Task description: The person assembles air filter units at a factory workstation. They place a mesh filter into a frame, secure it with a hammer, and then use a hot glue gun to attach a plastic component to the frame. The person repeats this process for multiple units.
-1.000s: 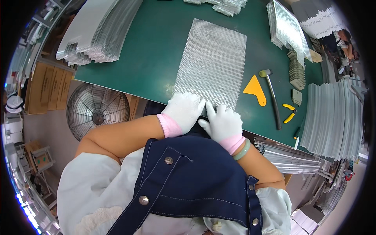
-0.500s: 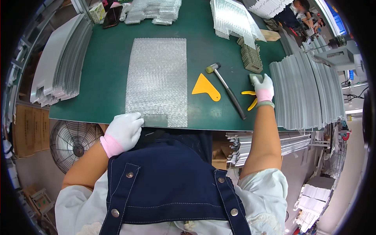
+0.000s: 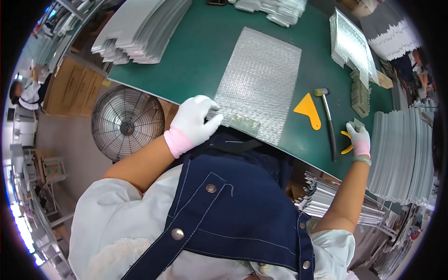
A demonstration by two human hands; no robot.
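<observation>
A silver, honeycomb-textured sheet [image 3: 262,77] lies flat on the green table, its near edge by the table's front. At its near left corner, my left hand [image 3: 196,122], in a white glove with a pink cuff, has thumb and fingers closed round the corner. Beside these fingers a small grey-green rectangular piece [image 3: 245,124] lies at the sheet's near edge. My gloved right hand [image 3: 359,139] pinches a small flat grey-green piece [image 3: 357,123], partly hidden by the fingers. Yellow-handled pliers [image 3: 346,142] lie just left of that hand, partly covered.
A yellow scraper [image 3: 308,111] and a hammer [image 3: 329,123] lie right of the sheet. Grey-green pieces [image 3: 360,95] are stacked beyond my right hand. Tall stacks of silver panels [image 3: 396,154] stand at right, others [image 3: 144,32] at far left. A floor fan [image 3: 127,126] stands below the table.
The whole view has turned and shifted, so the table now slants. My left hand's thumb and fingers have come round the sheet's corner. The right hand stays by the pliers, holding the small piece.
</observation>
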